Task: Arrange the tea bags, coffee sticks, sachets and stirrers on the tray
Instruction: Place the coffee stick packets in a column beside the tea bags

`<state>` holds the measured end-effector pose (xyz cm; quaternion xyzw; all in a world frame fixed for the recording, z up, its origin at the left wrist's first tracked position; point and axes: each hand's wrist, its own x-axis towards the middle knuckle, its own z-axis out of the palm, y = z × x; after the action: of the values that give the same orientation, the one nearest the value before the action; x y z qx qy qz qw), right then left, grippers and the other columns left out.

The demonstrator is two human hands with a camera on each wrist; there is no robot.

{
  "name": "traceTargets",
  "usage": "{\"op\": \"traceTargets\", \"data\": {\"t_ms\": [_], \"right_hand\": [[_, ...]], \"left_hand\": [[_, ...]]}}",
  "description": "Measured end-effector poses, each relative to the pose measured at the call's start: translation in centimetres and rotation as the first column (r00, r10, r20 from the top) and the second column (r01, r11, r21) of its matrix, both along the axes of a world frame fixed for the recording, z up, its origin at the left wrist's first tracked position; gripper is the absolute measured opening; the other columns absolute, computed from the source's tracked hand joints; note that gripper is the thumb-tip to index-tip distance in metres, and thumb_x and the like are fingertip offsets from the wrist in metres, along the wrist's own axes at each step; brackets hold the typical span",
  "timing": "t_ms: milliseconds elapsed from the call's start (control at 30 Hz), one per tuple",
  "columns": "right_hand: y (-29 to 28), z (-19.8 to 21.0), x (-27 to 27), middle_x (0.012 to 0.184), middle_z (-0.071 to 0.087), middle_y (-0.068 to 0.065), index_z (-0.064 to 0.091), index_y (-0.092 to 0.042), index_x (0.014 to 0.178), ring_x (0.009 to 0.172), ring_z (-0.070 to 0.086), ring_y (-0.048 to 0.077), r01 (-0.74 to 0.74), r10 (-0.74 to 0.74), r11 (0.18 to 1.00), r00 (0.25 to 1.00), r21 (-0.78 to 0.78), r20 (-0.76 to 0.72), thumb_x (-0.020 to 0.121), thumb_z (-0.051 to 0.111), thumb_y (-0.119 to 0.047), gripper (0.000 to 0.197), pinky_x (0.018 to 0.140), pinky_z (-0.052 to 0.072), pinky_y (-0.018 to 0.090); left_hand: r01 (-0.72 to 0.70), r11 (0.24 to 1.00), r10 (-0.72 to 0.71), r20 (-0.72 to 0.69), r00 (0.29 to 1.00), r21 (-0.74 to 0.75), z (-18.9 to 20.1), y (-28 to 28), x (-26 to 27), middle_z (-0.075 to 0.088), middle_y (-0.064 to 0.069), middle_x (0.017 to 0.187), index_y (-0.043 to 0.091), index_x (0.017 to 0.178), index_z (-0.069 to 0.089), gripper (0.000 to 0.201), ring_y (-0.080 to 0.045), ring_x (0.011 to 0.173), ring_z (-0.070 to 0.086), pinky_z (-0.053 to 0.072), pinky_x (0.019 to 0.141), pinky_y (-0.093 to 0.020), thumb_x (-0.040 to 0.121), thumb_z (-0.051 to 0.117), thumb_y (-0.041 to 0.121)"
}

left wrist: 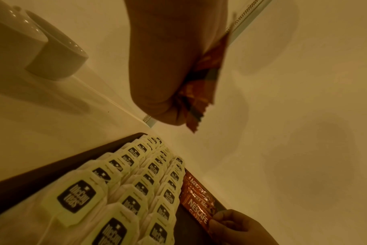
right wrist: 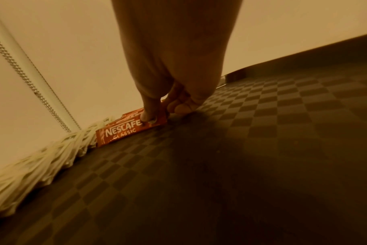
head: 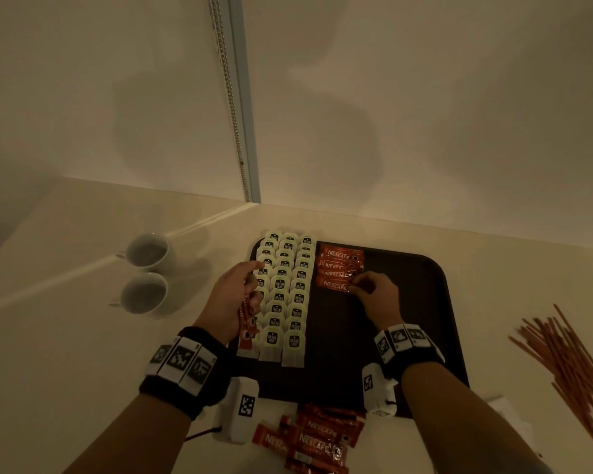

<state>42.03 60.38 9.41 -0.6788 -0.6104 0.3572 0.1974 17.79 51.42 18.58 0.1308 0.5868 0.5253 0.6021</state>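
Observation:
A dark tray (head: 439,319) lies on the pale counter. Three columns of white tea bags (head: 285,295) fill its left part. Beside them lies a short stack of red coffee sticks (head: 339,265). My right hand (head: 374,295) pinches the right end of the nearest stick (right wrist: 124,132) and holds it down on the tray. My left hand (head: 237,295) hovers over the tea bags and grips a small bunch of coffee sticks (left wrist: 201,86) that hang down. More coffee sticks (head: 315,439) lie loose on the counter in front of the tray.
Two white cups (head: 146,275) stand on the counter left of the tray. A heap of thin brown stirrers (head: 569,357) lies on the right. The wall and a blind chain (head: 230,97) stand close behind the tray. The tray's right half (right wrist: 283,132) is bare.

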Motion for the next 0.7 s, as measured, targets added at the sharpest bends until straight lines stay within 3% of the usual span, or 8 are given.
{"op": "traceTargets", "data": {"t_ms": [400, 500, 600, 700], "right_hand": [[-0.1, -0.4, 0.2, 0.107, 0.052, -0.001, 0.061, -0.018, 0.095, 0.099, 0.052, 0.011, 0.010, -0.013, 0.999, 0.998, 0.048, 0.054, 0.080, 0.071, -0.016, 0.019, 0.090, 0.042, 0.025], [-0.3, 0.2, 0.1, 0.106, 0.053, 0.000, 0.060, -0.017, 0.094, 0.095, 0.052, 0.009, 0.014, -0.017, 0.997, 0.999, 0.073, 0.037, 0.080, 0.071, -0.018, 0.018, 0.089, 0.044, 0.026], [-1.2, 2.8, -1.5, 0.099, 0.056, -0.005, 0.058, -0.021, 0.090, 0.089, 0.054, 0.007, 0.004, 0.007, 0.994, 0.995, 0.110, -0.097, 0.083, 0.067, -0.027, 0.013, 0.085, 0.048, 0.028], [-3.2, 7.3, -4.6, 0.096, 0.060, -0.007, 0.057, -0.020, 0.097, 0.090, 0.059, 0.012, -0.212, 0.188, 0.976, 0.930, -0.043, -0.315, 0.093, 0.052, -0.032, 0.014, 0.078, 0.049, 0.024]], "left_hand": [[-0.034, 0.999, 0.031, 0.086, 0.996, 0.026, -0.2, 0.1, 0.2, 0.035, 0.005, 0.049, 0.011, 0.097, 0.056, 0.010, -0.010, 0.037, 0.033, 0.031, 0.037, -0.019, 0.092, 0.052, 0.018], [-0.073, 0.995, 0.064, 0.118, 0.991, 0.074, -0.3, 0.1, 0.4, 0.040, 0.002, 0.055, 0.010, 0.099, 0.057, 0.014, -0.012, 0.041, 0.040, 0.036, 0.041, -0.021, 0.095, 0.044, 0.012], [-0.137, 0.982, 0.112, 0.181, 0.977, 0.130, 0.0, 0.5, 0.4, 0.054, -0.003, 0.064, 0.011, 0.095, 0.061, 0.021, -0.018, 0.054, 0.059, 0.049, 0.048, -0.023, 0.098, 0.041, 0.010], [-0.173, 0.965, 0.118, 0.265, 0.957, 0.198, 0.5, 1.1, 0.7, 0.067, -0.008, 0.077, 0.009, 0.104, 0.061, 0.023, -0.028, 0.085, 0.070, 0.057, 0.064, -0.026, 0.102, 0.038, 0.013]]}}
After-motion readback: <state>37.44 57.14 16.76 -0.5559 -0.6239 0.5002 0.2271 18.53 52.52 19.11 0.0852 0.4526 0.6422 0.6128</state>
